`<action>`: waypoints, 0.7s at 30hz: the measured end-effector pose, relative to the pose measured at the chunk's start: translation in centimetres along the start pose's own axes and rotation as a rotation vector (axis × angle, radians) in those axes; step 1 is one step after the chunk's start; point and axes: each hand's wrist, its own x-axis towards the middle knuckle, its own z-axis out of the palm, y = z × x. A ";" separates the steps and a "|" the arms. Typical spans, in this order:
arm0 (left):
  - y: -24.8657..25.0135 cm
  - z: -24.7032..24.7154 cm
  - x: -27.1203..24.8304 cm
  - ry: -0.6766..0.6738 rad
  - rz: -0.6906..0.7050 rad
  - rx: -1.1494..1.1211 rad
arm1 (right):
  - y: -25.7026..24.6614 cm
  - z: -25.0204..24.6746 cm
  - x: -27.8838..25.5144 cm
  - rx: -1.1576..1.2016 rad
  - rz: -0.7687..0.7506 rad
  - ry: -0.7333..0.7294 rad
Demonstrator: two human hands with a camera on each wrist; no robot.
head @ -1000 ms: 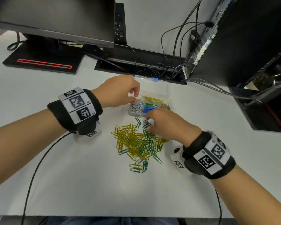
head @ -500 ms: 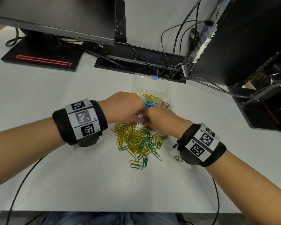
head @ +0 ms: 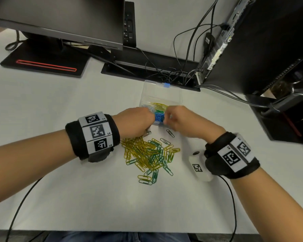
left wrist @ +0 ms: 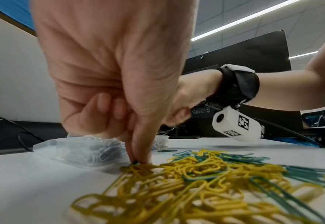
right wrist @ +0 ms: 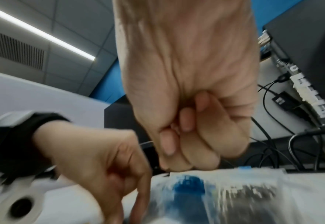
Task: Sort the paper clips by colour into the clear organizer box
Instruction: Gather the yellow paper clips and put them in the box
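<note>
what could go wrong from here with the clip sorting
The yellow and green clips in the pile are tangled, so the left hand, pinching at its edge, may drag extras along. The right hand hangs over the box near the blue section, so a clip could drop into the wrong colour.

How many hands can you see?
2. The left hand pinches a green paper clip at the far edge of the pile; the right hand, fingers curled, is over the clear organizer box.
</note>
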 end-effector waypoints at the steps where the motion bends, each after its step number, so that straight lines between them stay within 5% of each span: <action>1: -0.1 0.1 0.0 -0.002 -0.002 -0.026 | 0.0 -0.6 0.4 0.031 0.000 0.076; 4: -0.1 0.0 0.0 -0.018 0.003 -0.068 | 0.2 -1.5 2.1 0.010 0.016 0.184; 14: -0.4 -0.2 -0.3 -0.119 0.086 -0.066 | 0.8 -1.6 0.5 -0.024 0.040 0.203; 21: -1.7 -4.5 2.5 0.161 0.056 -0.150 | -0.1 1.7 -2.3 -0.318 0.104 0.139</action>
